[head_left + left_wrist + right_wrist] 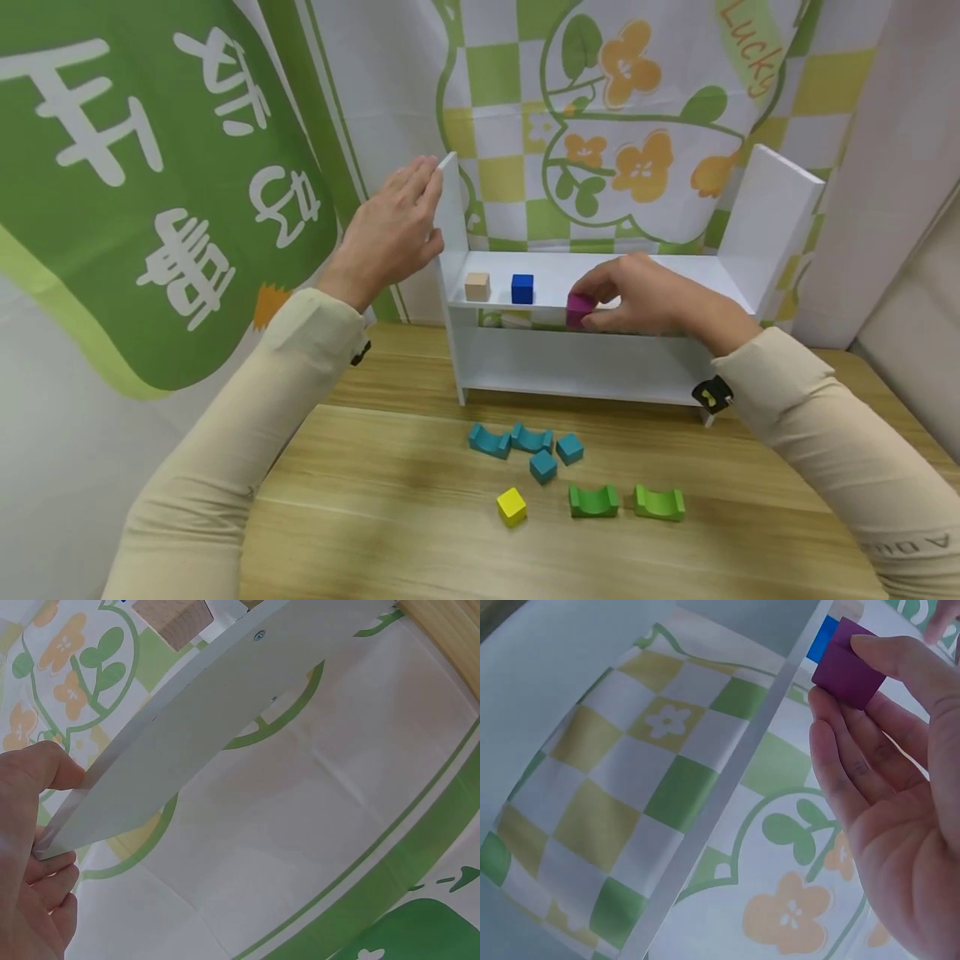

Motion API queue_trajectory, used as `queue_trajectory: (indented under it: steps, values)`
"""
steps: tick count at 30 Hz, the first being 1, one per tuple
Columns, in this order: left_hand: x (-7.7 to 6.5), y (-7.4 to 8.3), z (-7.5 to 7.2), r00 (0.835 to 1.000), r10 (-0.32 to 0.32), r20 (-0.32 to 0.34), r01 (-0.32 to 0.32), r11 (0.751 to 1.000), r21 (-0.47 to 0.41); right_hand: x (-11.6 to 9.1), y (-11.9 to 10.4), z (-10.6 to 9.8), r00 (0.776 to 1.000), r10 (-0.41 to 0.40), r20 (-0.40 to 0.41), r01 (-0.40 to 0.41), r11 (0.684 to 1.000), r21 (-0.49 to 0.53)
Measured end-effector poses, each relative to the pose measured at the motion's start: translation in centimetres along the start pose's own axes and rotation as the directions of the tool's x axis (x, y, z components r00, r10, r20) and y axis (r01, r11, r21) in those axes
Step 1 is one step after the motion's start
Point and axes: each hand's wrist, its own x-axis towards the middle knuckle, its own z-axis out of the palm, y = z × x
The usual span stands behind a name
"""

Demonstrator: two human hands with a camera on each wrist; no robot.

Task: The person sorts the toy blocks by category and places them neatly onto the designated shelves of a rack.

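My right hand (648, 296) pinches a purple cube (578, 310) between thumb and fingertips, at the front edge of the upper shelf. The right wrist view shows the thumb across one face of this cube (849, 664), with fingers beneath it. On that shelf, to the left, sit a blue cube (522, 289) and a plain wooden cube (477, 287). My left hand (397, 218) holds the left side panel of the white shelf unit (540, 354) near its top. In the left wrist view the thumb and fingers are on opposite sides of the panel (172, 742).
On the wooden table (360, 492) in front lie teal curved blocks (490, 440), teal cubes (543, 467), a yellow cube (512, 507) and two green curved blocks (593, 502). A patterned curtain (502, 83) hangs behind. The unit's right panel (776, 221) rises beside my right arm.
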Motion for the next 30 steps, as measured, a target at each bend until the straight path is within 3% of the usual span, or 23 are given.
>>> queue_trajectory:
  steps: [14,30]
  values:
    - [-0.1,0.0,0.0,1.0,0.001,-0.001,-0.001,1.0,0.028,3.0,1.4,-0.2,0.996,0.094,-0.007,-0.093,0.996,0.014]
    - [-0.2,0.0,0.1,1.0,-0.001,-0.025,0.002,1.0,0.014,3.6,1.7,0.0,0.992,0.124,0.022,-0.124,0.992,0.003]
